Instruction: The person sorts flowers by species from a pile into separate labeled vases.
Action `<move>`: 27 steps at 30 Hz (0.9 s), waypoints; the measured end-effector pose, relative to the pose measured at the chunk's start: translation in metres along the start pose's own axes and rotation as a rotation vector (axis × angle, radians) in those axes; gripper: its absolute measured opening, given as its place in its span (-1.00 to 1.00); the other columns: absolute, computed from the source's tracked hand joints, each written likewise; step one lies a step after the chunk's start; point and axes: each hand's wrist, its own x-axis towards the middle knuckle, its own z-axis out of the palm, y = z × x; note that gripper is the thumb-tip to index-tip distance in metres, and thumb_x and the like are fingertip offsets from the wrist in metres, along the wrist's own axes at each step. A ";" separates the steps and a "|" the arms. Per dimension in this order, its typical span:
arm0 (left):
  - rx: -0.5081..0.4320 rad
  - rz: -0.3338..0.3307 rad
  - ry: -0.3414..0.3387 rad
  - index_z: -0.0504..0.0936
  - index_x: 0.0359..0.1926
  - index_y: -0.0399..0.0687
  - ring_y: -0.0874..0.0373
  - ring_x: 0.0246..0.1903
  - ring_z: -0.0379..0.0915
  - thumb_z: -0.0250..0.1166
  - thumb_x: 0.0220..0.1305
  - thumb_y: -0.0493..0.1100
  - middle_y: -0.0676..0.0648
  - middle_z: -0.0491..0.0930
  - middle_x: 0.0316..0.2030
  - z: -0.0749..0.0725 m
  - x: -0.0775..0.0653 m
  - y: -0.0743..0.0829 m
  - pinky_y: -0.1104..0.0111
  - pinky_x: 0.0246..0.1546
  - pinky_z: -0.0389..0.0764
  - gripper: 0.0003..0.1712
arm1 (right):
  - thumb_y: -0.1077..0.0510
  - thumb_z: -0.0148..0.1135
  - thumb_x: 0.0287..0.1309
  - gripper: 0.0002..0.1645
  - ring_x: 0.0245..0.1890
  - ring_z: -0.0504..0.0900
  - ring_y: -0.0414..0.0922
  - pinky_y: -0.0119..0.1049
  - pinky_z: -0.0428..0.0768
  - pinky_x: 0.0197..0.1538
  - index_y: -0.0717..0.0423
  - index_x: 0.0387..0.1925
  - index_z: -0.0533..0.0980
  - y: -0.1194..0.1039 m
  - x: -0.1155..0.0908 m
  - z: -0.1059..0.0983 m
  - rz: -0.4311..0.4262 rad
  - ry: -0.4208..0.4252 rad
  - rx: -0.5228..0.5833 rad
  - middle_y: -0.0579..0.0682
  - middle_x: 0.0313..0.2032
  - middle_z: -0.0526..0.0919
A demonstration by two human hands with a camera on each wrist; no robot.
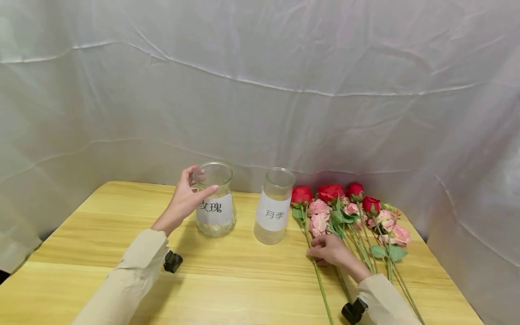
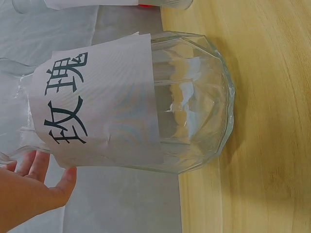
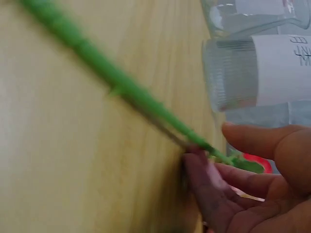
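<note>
The right hand (image 1: 330, 249) has its fingers loosely bent at the stem (image 1: 319, 284) of the leftmost red rose (image 1: 302, 194); the fingertips appear to touch it, while in the right wrist view the thumb stands apart, so nothing looks pinched. The stem's long axis runs away from the person, slanting a little left: the bloom lies beyond the fingers, the cut end back toward the tabletop's (image 1: 243, 289) near edge. Pink flowers (image 1: 318, 224) and other red roses (image 1: 330, 192) lie beyond and to the right of that hand. Leftward and farther back stands the narrow vase (image 1: 270, 237), upright and nearer the right hand than the wide vase (image 1: 217, 229). At the wide vase, the left hand (image 1: 188, 198) grips the neck, thumb in front and fingers around the far left side, well apart from the rose.
</note>
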 end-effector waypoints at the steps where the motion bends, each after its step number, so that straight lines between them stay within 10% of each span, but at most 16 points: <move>1: 0.001 0.001 0.000 -0.14 0.47 -0.21 -0.16 0.29 0.09 0.36 0.21 -0.09 -0.22 0.16 0.37 0.000 0.000 0.000 0.05 0.27 0.19 0.04 | 0.39 0.32 0.06 -0.61 -0.41 0.64 -0.02 -0.15 0.66 -0.34 0.56 -0.09 0.47 0.000 -0.001 -0.002 -0.003 -0.019 0.000 0.14 -0.36 0.59; 15: -0.006 -0.004 0.004 -0.14 0.47 -0.21 -0.18 0.29 0.08 0.36 0.21 -0.09 -0.27 0.15 0.36 0.002 -0.001 -0.001 0.04 0.27 0.20 0.04 | 0.48 0.13 0.15 -0.83 -0.42 0.55 -0.14 -0.24 0.63 -0.32 0.57 -0.22 0.41 0.004 -0.005 -0.017 -0.062 -0.169 0.141 0.10 -0.40 0.55; 27: -0.004 0.000 0.006 -0.15 0.47 -0.19 -0.18 0.27 0.07 0.36 0.21 -0.08 -0.27 0.14 0.36 0.002 0.000 -0.002 0.04 0.26 0.21 0.05 | 0.35 0.10 0.31 -0.72 -0.32 0.59 -0.13 -0.22 0.61 -0.17 0.57 -0.07 0.44 -0.021 -0.013 -0.037 -0.113 -0.053 0.201 0.13 -0.26 0.61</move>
